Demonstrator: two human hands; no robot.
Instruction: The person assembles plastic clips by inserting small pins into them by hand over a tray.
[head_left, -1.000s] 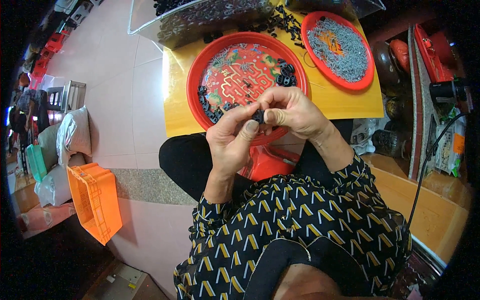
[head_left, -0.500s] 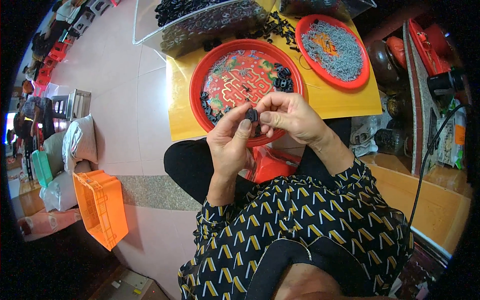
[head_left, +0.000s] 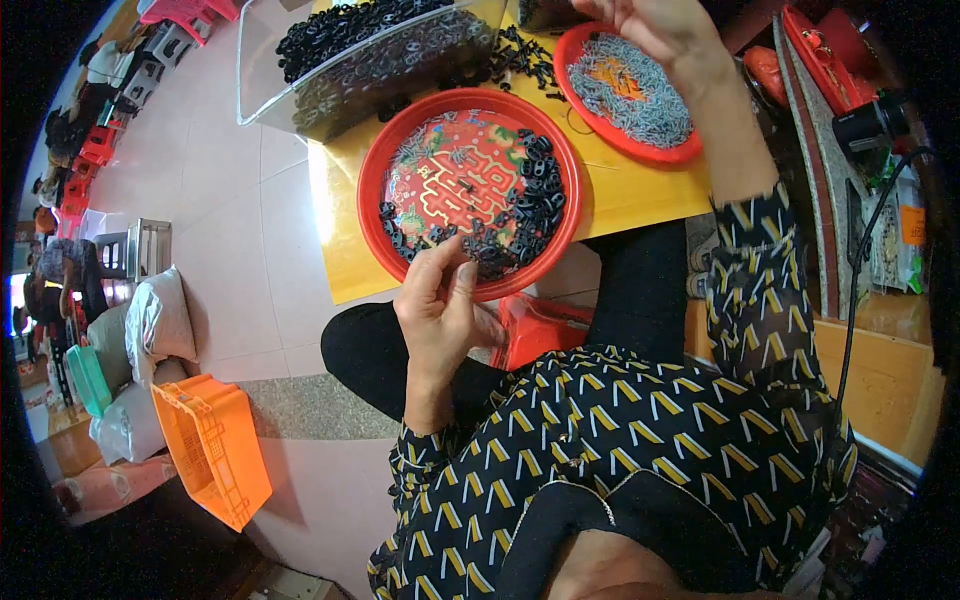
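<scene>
A round red tray (head_left: pixel 368 200) with a patterned bottom lies in front of me, holding several small black plastic parts (head_left: pixel 540 200) and a few metal pieces. My left hand (head_left: pixel 440 300) hovers at its near rim, thumb and forefinger drawn together; whatever is between them I cannot make out. Stretched out far to the right, my right hand (head_left: pixel 650 30) is above a second red tray (head_left: pixel 640 152) full of small grey screws (head_left: pixel 640 95). The top edge of the picture cuts its fingers off.
A clear bin (head_left: pixel 370 70) of black parts stands at the back of the yellow table (head_left: pixel 640 200). Loose black pegs (head_left: pixel 525 60) lie beside it. An orange crate (head_left: pixel 215 450) and white sacks (head_left: pixel 160 320) are on the floor at left.
My hands have parted: the right swung up and far right, while the left stayed near the tray's rim. The black part held between them no longer shows.
</scene>
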